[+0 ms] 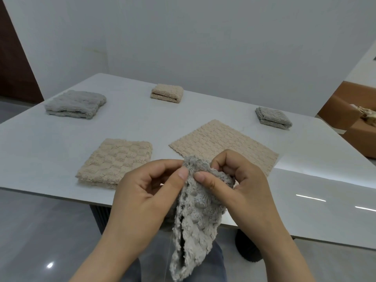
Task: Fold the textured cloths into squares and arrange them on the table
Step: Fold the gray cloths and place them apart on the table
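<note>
Both hands hold a grey textured cloth (195,224) up at the near edge of the white worktop (50,143). The left hand (142,192) pinches the cloth's top edge between thumb and forefinger, with the other fingers curled under, so its grip is narrow and closed on the fabric. The right hand (240,186) takes the same top edge just beside it, thumb pressed on the near face and fingers curled round the bunched fabric behind. The cloth hangs loosely from the 2 grips, doubled along a rough vertical fold. Its lower end dangles in front of the person's jeans (219,261), below the level of the worktop.

5 more cloths lie on the worktop, all apart from one another:
- A folded beige cloth (116,162) sits near the front edge, just left of the hands.
- A flat beige cloth (221,145) is spread in a single layer to its right, its near corner hidden behind the right hand.
- A folded grey cloth (75,104) lies at the far left.
- A small folded beige cloth (166,93) lies at the far middle.
- A small folded grey cloth (273,118) lies at the far right.

Off the worktop's right end stands a brown cardboard box (345,119). A plain white wall (183,37) rises behind, and grey glossy floor (40,231) shows below.
</note>
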Action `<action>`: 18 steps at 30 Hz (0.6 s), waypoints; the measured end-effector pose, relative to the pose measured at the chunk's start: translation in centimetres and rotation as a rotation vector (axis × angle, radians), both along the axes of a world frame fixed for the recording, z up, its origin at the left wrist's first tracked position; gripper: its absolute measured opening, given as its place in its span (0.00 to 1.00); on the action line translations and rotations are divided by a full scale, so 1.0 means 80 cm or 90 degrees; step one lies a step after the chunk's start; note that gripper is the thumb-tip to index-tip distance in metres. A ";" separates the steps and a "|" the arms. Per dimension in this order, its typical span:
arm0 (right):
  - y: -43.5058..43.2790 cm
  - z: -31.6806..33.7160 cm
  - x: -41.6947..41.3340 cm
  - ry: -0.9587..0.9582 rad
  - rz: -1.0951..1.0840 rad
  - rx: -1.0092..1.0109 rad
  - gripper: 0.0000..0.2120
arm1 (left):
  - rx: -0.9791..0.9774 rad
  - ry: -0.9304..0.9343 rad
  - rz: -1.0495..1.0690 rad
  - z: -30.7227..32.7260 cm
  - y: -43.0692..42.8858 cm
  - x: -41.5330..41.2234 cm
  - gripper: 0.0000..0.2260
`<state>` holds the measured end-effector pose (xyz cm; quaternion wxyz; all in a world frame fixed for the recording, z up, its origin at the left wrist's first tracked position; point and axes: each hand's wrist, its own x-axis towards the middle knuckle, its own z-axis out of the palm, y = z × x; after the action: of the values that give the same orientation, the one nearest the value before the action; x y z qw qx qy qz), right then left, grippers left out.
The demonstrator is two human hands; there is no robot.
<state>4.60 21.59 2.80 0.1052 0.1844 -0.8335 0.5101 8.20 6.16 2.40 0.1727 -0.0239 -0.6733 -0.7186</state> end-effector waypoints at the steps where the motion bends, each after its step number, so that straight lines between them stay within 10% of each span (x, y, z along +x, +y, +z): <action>1: 0.000 0.000 0.000 0.001 0.001 -0.001 0.14 | -0.002 -0.003 0.002 0.000 0.000 0.000 0.08; 18: 0.006 0.000 -0.002 -0.010 -0.003 0.032 0.13 | -0.090 -0.004 0.047 -0.015 -0.014 -0.013 0.03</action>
<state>4.46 22.07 2.78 0.0952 0.1812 -0.8471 0.4904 7.20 5.01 1.19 0.1947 -0.0085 -0.7231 -0.6627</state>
